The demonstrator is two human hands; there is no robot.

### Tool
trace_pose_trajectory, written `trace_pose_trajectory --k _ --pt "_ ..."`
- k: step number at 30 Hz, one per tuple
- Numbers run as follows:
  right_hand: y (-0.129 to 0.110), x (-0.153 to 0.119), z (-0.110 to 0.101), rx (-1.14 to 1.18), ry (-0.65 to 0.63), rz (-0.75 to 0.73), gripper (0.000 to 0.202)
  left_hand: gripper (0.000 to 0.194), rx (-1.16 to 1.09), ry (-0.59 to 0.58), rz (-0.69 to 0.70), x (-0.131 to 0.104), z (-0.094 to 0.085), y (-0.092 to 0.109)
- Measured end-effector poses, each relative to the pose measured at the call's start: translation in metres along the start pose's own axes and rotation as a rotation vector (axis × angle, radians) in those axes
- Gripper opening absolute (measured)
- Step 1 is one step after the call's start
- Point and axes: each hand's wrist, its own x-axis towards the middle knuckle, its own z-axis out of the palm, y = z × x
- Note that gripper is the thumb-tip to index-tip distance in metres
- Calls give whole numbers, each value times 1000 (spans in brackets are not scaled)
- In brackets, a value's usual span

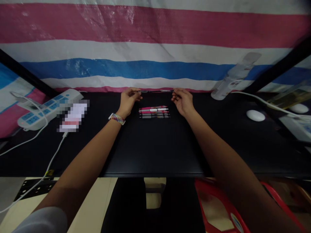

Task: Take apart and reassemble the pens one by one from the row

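At the back edge of the black desk [155, 145], a dark pen [157, 91] lies sideways between my two hands; whether it is a single pen or two in line, I cannot tell. The fingers of my left hand [128, 101], which has a woven multicoloured bracelet [117, 118] at its wrist, pinch its left end. Its right end sits between the thumb and fingers of my right hand [183, 99]. Just nearer to me, several pens [154, 111] with pink, white and grey barrels lie side by side in a row on the desk.
On the left are a white power strip [52, 108], a blurred-out phone [74, 116] and white cables. A clear bottle [230, 79] and a white mouse [255, 115] stand on the right. Striped sheeting [145, 29] hangs behind. A red stool [211, 200] is below the front edge.
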Motion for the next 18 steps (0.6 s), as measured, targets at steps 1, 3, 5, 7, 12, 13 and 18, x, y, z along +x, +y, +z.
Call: trace_pose_trajectory --k 1,3,5,7,12,13,18 --pt "0 0 0 1 12 6 11 11 7 -1 5 0 0 0" --pt "-2 -2 2 -6 26 14 8 11 23 -1 9 0 -1 1" --pt "-5 -6 3 -49 -31 24 9 12 44 -19 11 -1 -1 0" --pt "-8 -10 5 -109 -142 36 13 12 73 -80 15 -2 0 0" --pt "-12 -13 6 -152 -242 57 21 9 117 -194 26 -4 4 -2" --pt "-13 -13 6 -151 -245 65 21 11 121 -191 25 -4 4 -3" --pt "-13 -12 5 -144 -256 78 18 12 168 -201 56 -3 4 -6"
